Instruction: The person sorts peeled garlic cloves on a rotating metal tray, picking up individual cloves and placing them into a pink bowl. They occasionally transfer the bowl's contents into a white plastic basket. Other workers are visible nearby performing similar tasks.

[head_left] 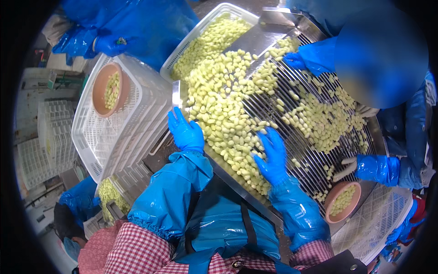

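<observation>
Pale green oval pieces, like peeled beans or small fruits, lie heaped on a metal sorting table with a slatted grate. My left hand, in a blue glove, rests at the table's left rim with fingers spread beside the heap. At the heap's right edge, my right hand, also blue-gloved, has its fingers stretched out against the pieces. Neither hand grips anything. Beyond the heap, pieces fill a white crate at the table's far-left end.
Stacked white crates stand left, a pink bowl of pieces on top. Another pink bowl sits at the grate's near right. Co-workers' gloved hands reach over the grate from the right; a further co-worker stands far left.
</observation>
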`<state>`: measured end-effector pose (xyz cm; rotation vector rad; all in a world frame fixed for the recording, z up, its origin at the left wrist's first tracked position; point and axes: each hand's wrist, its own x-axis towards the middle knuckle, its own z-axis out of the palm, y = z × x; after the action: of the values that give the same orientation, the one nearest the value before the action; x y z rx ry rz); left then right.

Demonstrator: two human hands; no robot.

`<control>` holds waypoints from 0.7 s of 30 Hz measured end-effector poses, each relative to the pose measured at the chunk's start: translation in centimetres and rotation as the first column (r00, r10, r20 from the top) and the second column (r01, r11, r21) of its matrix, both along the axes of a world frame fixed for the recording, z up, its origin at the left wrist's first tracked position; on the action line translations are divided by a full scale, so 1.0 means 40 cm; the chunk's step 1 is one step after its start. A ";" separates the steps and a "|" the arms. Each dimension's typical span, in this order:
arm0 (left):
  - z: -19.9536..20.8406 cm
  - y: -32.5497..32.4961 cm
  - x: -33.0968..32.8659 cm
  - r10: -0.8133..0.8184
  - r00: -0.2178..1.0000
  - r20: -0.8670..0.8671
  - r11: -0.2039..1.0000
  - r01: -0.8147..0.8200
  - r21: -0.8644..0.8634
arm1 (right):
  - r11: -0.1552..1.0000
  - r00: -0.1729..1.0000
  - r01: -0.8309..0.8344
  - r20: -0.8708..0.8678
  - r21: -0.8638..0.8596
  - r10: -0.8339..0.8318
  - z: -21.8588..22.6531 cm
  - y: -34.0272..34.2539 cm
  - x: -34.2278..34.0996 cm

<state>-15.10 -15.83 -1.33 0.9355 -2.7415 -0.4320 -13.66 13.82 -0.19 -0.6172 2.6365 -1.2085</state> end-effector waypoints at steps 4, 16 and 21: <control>0.005 -0.001 0.001 -0.027 0.999 -0.045 1.000 0.026 -0.011 | 0.937 0.999 -0.023 0.040 0.349 0.010 0.045 0.235 0.243; 0.028 -0.002 -0.009 -0.033 0.999 0.032 0.999 0.032 0.044 | 0.912 0.984 -0.152 -0.029 0.380 0.176 -0.207 -0.421 -0.072; 0.040 -0.004 -0.015 0.001 1.000 0.016 0.995 -0.003 0.102 | 0.998 0.979 -0.060 -0.197 0.006 0.060 -0.132 -0.533 -0.257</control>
<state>-15.72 -16.01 0.28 0.9693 -2.7549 -0.5710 -23.94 -7.50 -5.47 -0.8517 2.7537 -1.1869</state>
